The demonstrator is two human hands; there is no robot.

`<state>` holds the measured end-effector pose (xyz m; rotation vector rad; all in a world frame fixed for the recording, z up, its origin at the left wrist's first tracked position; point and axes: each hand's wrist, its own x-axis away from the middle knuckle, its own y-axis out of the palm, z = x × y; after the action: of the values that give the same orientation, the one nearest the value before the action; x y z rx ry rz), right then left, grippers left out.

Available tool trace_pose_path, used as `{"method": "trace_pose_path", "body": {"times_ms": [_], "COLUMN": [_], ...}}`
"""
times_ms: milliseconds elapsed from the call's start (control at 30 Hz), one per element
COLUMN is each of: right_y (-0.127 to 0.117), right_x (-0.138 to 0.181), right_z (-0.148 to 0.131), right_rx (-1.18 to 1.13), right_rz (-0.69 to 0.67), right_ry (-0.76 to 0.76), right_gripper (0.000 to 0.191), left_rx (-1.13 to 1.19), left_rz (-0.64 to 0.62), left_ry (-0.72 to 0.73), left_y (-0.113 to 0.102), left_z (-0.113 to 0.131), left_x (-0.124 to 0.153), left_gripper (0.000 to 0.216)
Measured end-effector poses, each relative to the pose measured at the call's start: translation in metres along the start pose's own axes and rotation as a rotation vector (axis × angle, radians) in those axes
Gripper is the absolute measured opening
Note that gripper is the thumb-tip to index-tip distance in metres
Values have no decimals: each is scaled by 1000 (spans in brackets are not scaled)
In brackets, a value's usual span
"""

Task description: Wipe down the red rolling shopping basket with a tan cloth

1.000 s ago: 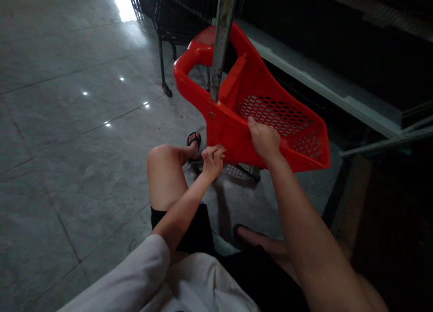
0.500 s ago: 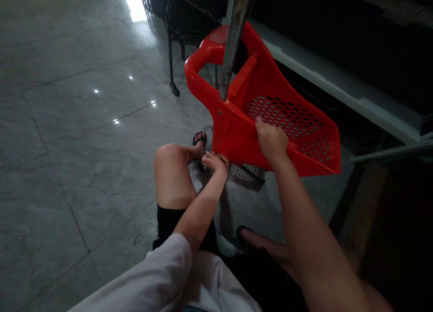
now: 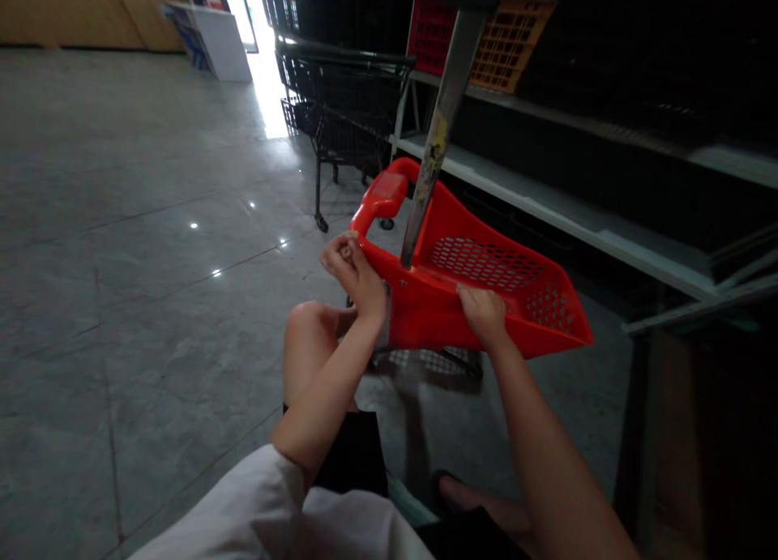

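A red plastic cart basket (image 3: 486, 288) with a perforated floor hangs tilted on a grey metal post (image 3: 434, 151). My right hand (image 3: 483, 313) grips its near side wall, fingers curled over the rim. My left hand (image 3: 352, 272) is raised beside the basket's left edge, just below the red handle (image 3: 382, 199). Its fingers are pinched on something small that I cannot make out. My bent left knee (image 3: 309, 333) is below that hand.
A black wire shopping cart (image 3: 340, 114) stands behind the basket on the grey tiled floor (image 3: 121, 301). Dark shelving with a pale ledge (image 3: 547, 203) runs along the right. Red and orange crates (image 3: 480, 33) sit on an upper shelf.
My left hand rose from under the basket's lower left corner to its left edge near the handle. The view tilted up, showing the cart and shelves. My right hand kept its grip.
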<state>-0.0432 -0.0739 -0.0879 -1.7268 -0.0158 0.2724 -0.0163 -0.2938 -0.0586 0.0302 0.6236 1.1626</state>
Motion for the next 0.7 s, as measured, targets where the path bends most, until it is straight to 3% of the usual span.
{"method": "trace_pose_path", "body": {"times_ms": [133, 200, 267, 400, 500, 600, 700], "right_y": [3, 3, 0, -10, -14, -14, -13], "right_x": [15, 24, 35, 57, 71, 81, 89], "right_z": [28, 44, 60, 83, 95, 105, 113], "right_rx": [5, 14, 7, 57, 78, -31, -100], "right_rz": [-26, -28, 2, 60, 93, 108, 126], "right_ry": [-26, -48, -106, -222, -135, -25, 56], "right_gripper": [44, 43, 43, 41, 38, 35, 35], "left_rx": [-62, -95, -209, -405, -413, -444, -433], "left_rz": [-242, -490, -755, -1268, -1644, -1765, -1805], "left_ry": [384, 539, 607, 550, 606, 681, 666], "left_y": [-33, -40, -38, -9, 28, 63, 77], "left_z": [38, 53, 65, 81, 86, 86, 87], "left_x": [10, 6, -3, -24, -34, -36, -28], "left_gripper": [11, 11, 11, 16, 22, 29, 33]}}
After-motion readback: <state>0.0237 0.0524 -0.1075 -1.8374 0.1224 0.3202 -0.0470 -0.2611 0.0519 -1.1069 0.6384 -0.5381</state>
